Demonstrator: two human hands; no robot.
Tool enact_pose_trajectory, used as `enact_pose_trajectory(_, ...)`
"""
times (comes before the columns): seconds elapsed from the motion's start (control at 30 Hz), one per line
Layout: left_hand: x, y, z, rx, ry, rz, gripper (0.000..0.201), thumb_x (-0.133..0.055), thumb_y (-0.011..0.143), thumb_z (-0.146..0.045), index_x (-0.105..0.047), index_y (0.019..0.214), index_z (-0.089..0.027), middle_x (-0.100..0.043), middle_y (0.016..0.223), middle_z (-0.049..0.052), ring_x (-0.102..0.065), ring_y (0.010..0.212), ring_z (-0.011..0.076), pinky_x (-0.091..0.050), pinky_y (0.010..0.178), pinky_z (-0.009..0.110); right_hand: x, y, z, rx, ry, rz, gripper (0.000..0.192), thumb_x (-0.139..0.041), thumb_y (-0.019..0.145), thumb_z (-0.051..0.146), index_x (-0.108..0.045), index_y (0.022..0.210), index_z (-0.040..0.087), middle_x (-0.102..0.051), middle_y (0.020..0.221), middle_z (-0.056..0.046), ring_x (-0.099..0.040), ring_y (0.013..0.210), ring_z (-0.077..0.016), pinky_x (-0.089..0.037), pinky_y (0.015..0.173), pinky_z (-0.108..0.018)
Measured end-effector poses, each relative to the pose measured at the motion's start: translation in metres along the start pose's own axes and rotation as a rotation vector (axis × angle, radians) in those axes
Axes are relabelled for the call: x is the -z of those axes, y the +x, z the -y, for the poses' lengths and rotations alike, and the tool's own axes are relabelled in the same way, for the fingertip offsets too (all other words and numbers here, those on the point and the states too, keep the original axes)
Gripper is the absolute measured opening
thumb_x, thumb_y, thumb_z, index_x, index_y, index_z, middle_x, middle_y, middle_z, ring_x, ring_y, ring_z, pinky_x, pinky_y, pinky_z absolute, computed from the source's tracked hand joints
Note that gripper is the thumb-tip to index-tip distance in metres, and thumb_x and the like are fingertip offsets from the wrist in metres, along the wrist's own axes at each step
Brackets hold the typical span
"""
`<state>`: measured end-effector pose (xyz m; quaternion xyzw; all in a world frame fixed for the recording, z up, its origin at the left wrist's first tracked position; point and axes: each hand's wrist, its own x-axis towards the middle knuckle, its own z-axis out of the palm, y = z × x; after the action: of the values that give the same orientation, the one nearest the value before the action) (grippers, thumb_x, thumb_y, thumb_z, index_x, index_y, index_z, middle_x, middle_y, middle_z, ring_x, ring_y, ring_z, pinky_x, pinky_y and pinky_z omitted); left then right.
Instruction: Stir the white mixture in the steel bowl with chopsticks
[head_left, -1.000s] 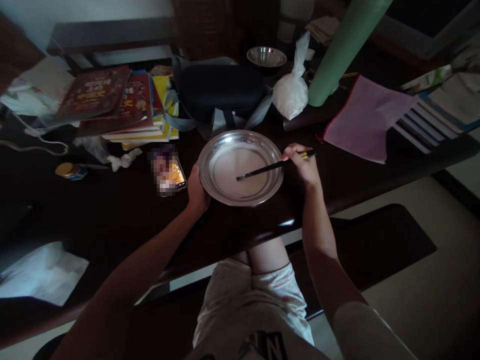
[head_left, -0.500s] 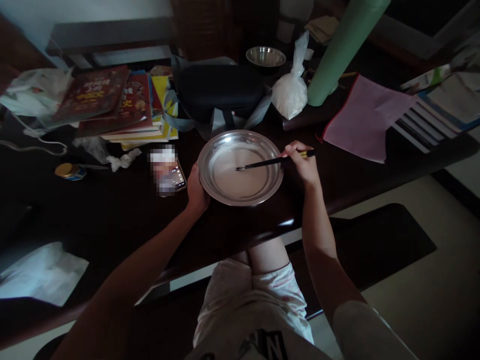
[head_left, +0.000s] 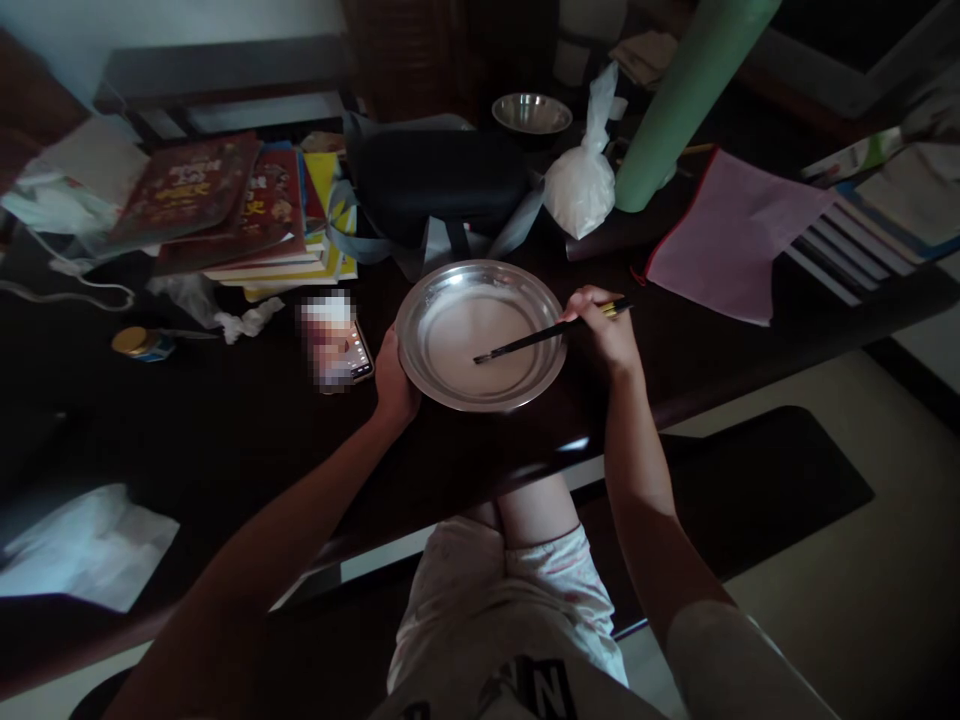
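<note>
A round metal bowl [head_left: 409,375] stands on the dark table before me, with a pale, milky mixture [head_left: 472,320] covering its bottom. My left hand [head_left: 394,378] grips the bowl's left rim, thumb up along the side. In my right hand [head_left: 602,325], the fingers are closed around black chopsticks [head_left: 536,338] with gold-coloured ends. They slant down over the bowl's right rim, and their tips are in the mixture near the middle. Left of my left hand lies a lit phone [head_left: 341,342], its screen partly blurred out.
Behind the bowl are a black bag [head_left: 442,180], a tied plastic bag of white powder [head_left: 580,190] and another metal bowl [head_left: 532,112]. Books [head_left: 202,195] are stacked left. A green cylinder [head_left: 686,110] and a pink mesh pouch [head_left: 731,235] stand right. A small jar [head_left: 142,343] sits left.
The chopstick tips have moved a little toward me through the mixture, and the chopsticks slant more steeply. My left hand and the bowl have stayed in place.
</note>
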<state>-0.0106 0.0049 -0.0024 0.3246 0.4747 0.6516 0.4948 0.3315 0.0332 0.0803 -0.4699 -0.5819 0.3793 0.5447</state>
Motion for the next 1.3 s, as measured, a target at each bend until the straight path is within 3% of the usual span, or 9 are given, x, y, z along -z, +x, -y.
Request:
enact_pose_trajectory(0.1, -0.002, -0.001, 0.001, -0.002, -0.019, -0.063, 0.046, -0.084, 0.112, -0.074, -0.089, 0.106, -0.029, -0.098, 0.139, 0.009, -0.086, 0.151, 0.0375, -0.069, 0.139, 0.051, -0.001, 0.000, 0.001, 0.002, -0.007, 0.042, 0.082, -0.095, 0.077, 0.112, -0.076, 0.068, 0.032, -0.075, 0.069, 0.001, -0.077, 0.074, -0.0226, -0.069, 0.083, -0.044)
enact_pose_trajectory(0.23, -0.004, -0.002, 0.003, -0.008, -0.008, -0.070, 0.048, -0.087, 0.109, -0.077, -0.090, 0.108, -0.030, -0.098, 0.137, 0.007, -0.087, 0.147, 0.0351, -0.068, 0.140, 0.050, 0.002, 0.000, -0.001, 0.011, 0.019, -0.060, 0.084, -0.093, 0.080, 0.112, -0.072, 0.066, 0.032, -0.072, 0.067, 0.001, -0.078, 0.073, -0.0234, -0.068, 0.080, -0.043)
enact_pose_trajectory(0.4, -0.005, -0.002, 0.003, -0.020, -0.030, -0.078, 0.051, -0.089, 0.104, -0.082, -0.088, 0.106, -0.031, -0.098, 0.136, 0.006, -0.087, 0.146, 0.0347, -0.068, 0.139, 0.049, 0.001, 0.000, -0.002, 0.016, 0.019, 0.042, 0.078, -0.098, 0.081, 0.106, -0.078, 0.070, 0.032, -0.074, 0.069, 0.002, -0.080, 0.075, -0.0229, -0.070, 0.082, -0.042)
enact_pose_trajectory(0.57, -0.006, -0.003, -0.001, -0.040, 0.015, -0.051, 0.050, -0.086, 0.105, -0.081, -0.087, 0.105, -0.031, -0.097, 0.132, 0.006, -0.086, 0.146, 0.0346, -0.067, 0.137, 0.047, 0.002, 0.000, -0.003, 0.011, 0.025, -0.047, 0.084, -0.093, 0.080, 0.112, -0.071, 0.066, 0.032, -0.072, 0.066, 0.002, -0.079, 0.071, -0.0230, -0.069, 0.079, -0.043)
enact_pose_trajectory(0.73, -0.007, -0.004, -0.003, -0.018, 0.011, -0.053, 0.049, -0.085, 0.108, -0.079, -0.089, 0.108, -0.030, -0.097, 0.131, 0.008, -0.086, 0.146, 0.0358, -0.068, 0.134, 0.047, 0.000, 0.001, -0.001, 0.007, -0.004, 0.050, 0.081, -0.097, 0.078, 0.110, -0.074, 0.069, 0.032, -0.077, 0.071, 0.002, -0.080, 0.076, -0.0237, -0.070, 0.085, -0.044)
enact_pose_trajectory(0.9, -0.006, -0.004, -0.003, -0.024, 0.028, -0.057, 0.046, -0.083, 0.111, -0.075, -0.092, 0.116, -0.030, -0.097, 0.136, 0.008, -0.086, 0.149, 0.0335, -0.067, 0.138, 0.047, 0.001, 0.000, -0.001, 0.011, 0.003, -0.057, 0.086, -0.090, 0.079, 0.114, -0.067, 0.065, 0.032, -0.068, 0.065, 0.002, -0.077, 0.072, -0.0235, -0.068, 0.081, -0.044)
enact_pose_trajectory(1.07, -0.007, -0.005, -0.005, 0.002, -0.009, -0.041, 0.048, -0.084, 0.112, -0.078, -0.093, 0.120, -0.032, -0.098, 0.137, 0.008, -0.086, 0.152, 0.0376, -0.069, 0.137, 0.051, 0.000, 0.000, 0.000, 0.019, -0.013, 0.040, 0.083, -0.094, 0.077, 0.113, -0.075, 0.069, 0.032, -0.073, 0.069, 0.001, -0.076, 0.074, -0.0234, -0.069, 0.084, -0.045)
enact_pose_trajectory(1.2, -0.011, -0.008, -0.010, 0.030, -0.032, -0.075, 0.037, -0.084, 0.114, -0.067, -0.095, 0.120, -0.032, -0.100, 0.135, 0.005, -0.087, 0.149, 0.0350, -0.068, 0.139, 0.048, 0.002, 0.000, -0.001, 0.016, 0.013, -0.039, 0.083, -0.093, 0.080, 0.111, -0.072, 0.067, 0.032, -0.072, 0.068, 0.001, -0.078, 0.075, -0.0233, -0.067, 0.081, -0.043)
enact_pose_trajectory(1.3, -0.014, -0.009, -0.013, 0.043, -0.040, -0.101, 0.032, -0.078, 0.119, -0.058, -0.096, 0.122, -0.032, -0.100, 0.132, 0.004, -0.087, 0.147, 0.0319, -0.067, 0.138, 0.045, 0.001, 0.000, -0.003, 0.014, 0.024, 0.012, 0.080, -0.097, 0.081, 0.108, -0.075, 0.068, 0.032, -0.072, 0.068, 0.002, -0.078, 0.073, -0.0229, -0.069, 0.082, -0.043)
